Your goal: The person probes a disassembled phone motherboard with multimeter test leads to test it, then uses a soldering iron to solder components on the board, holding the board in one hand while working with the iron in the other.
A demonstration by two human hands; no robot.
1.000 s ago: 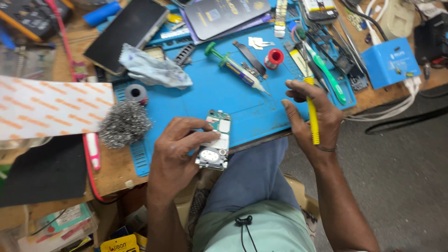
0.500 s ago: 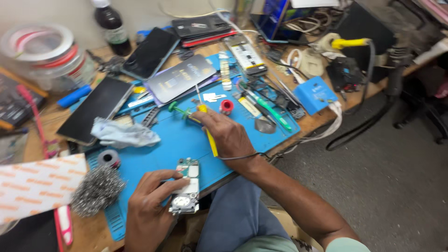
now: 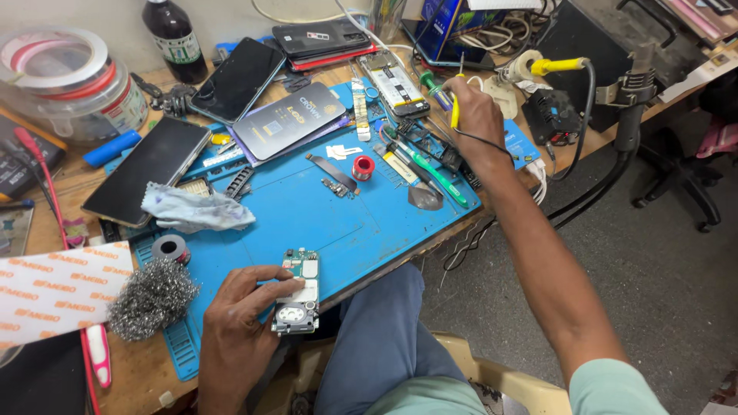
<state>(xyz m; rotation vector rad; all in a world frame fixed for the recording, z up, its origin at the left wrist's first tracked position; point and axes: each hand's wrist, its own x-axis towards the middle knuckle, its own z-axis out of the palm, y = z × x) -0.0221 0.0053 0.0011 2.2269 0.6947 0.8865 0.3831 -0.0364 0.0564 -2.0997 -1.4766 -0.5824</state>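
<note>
My left hand (image 3: 238,323) pins a small green phone circuit board (image 3: 298,292) against the near edge of the blue work mat (image 3: 307,215). My right hand (image 3: 477,115) is stretched out to the far right of the bench and grips a yellow-handled soldering iron (image 3: 455,107), its black cord trailing over my wrist. The iron's tip is close to a soldering stand (image 3: 530,69) with a yellow handle part. A red solder spool (image 3: 363,167) lies mid-mat.
Several phones (image 3: 238,77) and a dark flat box (image 3: 288,119) lie at the back. A steel wool pad (image 3: 152,298), a crumpled cloth (image 3: 192,209), a tape roll (image 3: 169,247), a dark bottle (image 3: 175,31) and a green tool (image 3: 430,169) surround the mat. Floor and chair base lie right.
My right hand moved from the mat's middle out to the far right with the yellow iron. My left hand kept holding the board. The view swung right.
</note>
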